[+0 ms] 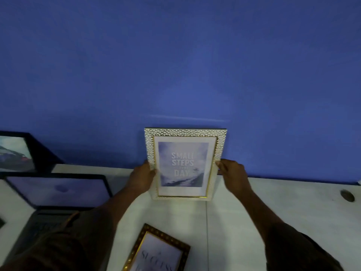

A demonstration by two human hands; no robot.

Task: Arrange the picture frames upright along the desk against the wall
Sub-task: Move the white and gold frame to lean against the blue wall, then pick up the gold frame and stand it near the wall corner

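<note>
A white pebbled picture frame (pixel 184 133) with a gold inner edge and a "SMALL STEPS" print stands upright on the white desk (pixel 273 202), leaning back toward the blue wall (pixel 175 65). My left hand (pixel 141 178) grips its left edge and my right hand (pixel 233 172) grips its right edge. A dark frame with gold dots (pixel 156 249) lies flat on the desk near the front edge, between my forearms. A black-framed picture (pixel 15 151) stands upright against the wall at the far left.
An open laptop (pixel 58 190) sits at the left of the desk, its screen lit. A round cable hole (pixel 347 195) is in the desk at the far right. A seam runs down the desk below the white frame.
</note>
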